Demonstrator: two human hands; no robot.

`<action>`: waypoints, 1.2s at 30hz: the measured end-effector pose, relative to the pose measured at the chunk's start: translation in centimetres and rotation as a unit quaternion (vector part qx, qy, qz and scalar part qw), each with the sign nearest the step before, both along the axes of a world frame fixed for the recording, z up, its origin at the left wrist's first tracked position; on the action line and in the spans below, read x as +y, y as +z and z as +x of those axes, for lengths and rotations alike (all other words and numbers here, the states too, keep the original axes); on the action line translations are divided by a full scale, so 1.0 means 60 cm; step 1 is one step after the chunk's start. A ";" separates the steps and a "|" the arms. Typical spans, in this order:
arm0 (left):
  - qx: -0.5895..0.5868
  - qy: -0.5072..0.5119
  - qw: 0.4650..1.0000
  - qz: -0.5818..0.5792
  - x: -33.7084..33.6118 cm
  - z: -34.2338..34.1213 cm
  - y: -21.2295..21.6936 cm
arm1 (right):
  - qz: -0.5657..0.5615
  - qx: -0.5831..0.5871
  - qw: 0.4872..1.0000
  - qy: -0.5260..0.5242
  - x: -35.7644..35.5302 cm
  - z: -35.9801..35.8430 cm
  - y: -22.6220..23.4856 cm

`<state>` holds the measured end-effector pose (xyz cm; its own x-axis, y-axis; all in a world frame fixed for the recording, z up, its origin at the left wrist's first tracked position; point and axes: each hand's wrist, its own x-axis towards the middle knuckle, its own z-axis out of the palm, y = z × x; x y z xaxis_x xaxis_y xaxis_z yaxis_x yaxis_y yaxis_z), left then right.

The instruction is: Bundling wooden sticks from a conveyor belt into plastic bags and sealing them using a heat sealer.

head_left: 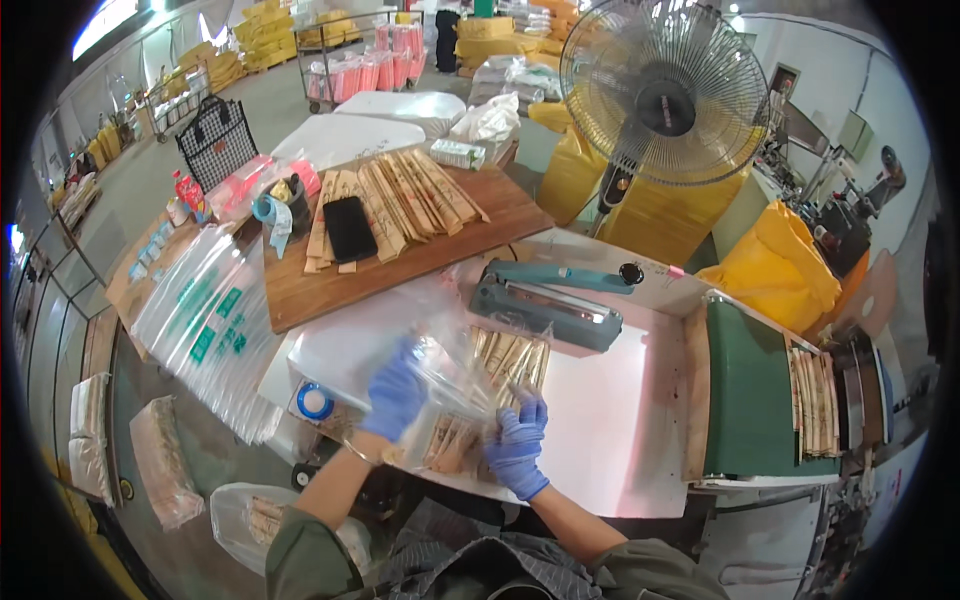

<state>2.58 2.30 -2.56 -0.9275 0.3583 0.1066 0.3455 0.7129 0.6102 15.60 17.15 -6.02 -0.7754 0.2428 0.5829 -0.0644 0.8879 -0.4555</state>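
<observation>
My left hand [395, 390], in a blue glove and blurred, is closed at the edge of a clear plastic bag [447, 372]. My right hand [518, 447], gloved the same way, grips the bag's other side with bent fingers. Tan paper-sleeved sticks [515, 357] lie beside and under the film, and more of them [450, 440] show near the table's front edge. Beyond my hands sits a blue-grey bag sealer [548, 305] with a long arm and black knob. All this is on a white worktable [590, 430].
A wooden board [310, 297] at the back carries rows of tan strips [415, 195] and a black phone [350, 228]. Clear bags [205, 325] are stacked at left, near a blue tape roll [314, 401]. A green conveyor [745, 390] borders the right; a large fan [665, 105] stands behind.
</observation>
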 end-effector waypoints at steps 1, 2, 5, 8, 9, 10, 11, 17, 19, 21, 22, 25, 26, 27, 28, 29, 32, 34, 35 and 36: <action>0.143 -0.060 0.983 -0.103 0.006 0.004 -0.035 | -0.011 0.026 1.000 -0.006 -0.002 -0.022 0.006; 0.143 -0.060 0.982 -0.107 0.013 0.013 -0.034 | -0.028 0.034 0.999 0.011 -0.010 -0.050 0.023; 0.096 -0.088 0.947 -0.292 0.021 0.026 -0.055 | 0.063 0.043 0.997 -0.033 0.033 -0.155 0.022; 0.185 -0.101 0.974 -0.080 -0.023 0.003 -0.025 | 0.001 0.008 0.992 -0.127 0.152 -0.180 0.030; 0.266 -0.107 0.958 0.026 -0.029 0.006 -0.032 | -0.016 0.020 0.999 -0.038 0.171 -0.166 0.018; 0.271 -0.116 0.955 0.023 -0.022 0.025 -0.017 | -0.029 0.032 0.998 0.044 0.193 -0.144 -0.007; 0.118 -0.099 0.984 0.088 -0.007 0.060 0.013 | -0.049 0.016 0.998 0.035 0.206 -0.112 -0.036; 0.068 -0.332 0.896 0.287 0.143 0.154 0.060 | 0.027 -0.088 0.996 -0.006 0.165 0.147 -0.111; 0.068 -0.368 0.883 0.283 0.219 0.148 0.053 | 0.025 -0.082 0.995 -0.047 0.171 0.219 -0.106; 0.070 -0.379 0.878 0.282 0.286 0.127 0.027 | 0.011 -0.084 0.986 -0.144 0.186 0.285 -0.110; 0.072 -0.382 0.880 0.274 0.325 0.116 0.008 | 0.008 -0.083 0.976 -0.200 0.198 0.315 -0.117; 0.150 -0.371 0.888 0.229 0.391 0.061 -0.117 | 0.051 -0.053 0.940 -0.334 0.239 0.384 -0.162; 0.144 -0.376 0.892 0.205 0.399 0.036 -0.189 | 0.013 -0.037 0.928 -0.369 0.243 0.389 -0.176; -0.120 -0.324 0.903 0.256 0.404 0.020 -0.265 | 0.078 -0.057 0.914 -0.393 0.249 0.383 -0.187; -0.097 -0.352 0.913 0.180 0.406 -0.007 -0.307 | 0.084 -0.069 0.888 -0.446 0.238 0.367 -0.179; 0.085 -0.429 0.886 0.151 0.428 0.019 -0.253 | 0.093 -0.048 0.879 -0.465 0.244 0.379 -0.177; -0.163 -0.408 0.875 0.201 0.409 -0.019 -0.296 | 0.056 -0.085 0.879 -0.466 0.242 0.353 -0.194; -0.218 -0.390 0.868 0.217 0.393 -0.060 -0.337 | 0.083 -0.098 0.878 -0.461 0.240 0.334 -0.187; -0.251 -0.366 0.872 0.208 0.397 -0.086 -0.367 | 0.070 -0.097 0.880 -0.459 0.244 0.325 -0.187; -0.261 -0.392 0.859 0.198 0.413 -0.063 -0.341 | 0.059 -0.099 0.882 -0.456 0.246 0.334 -0.189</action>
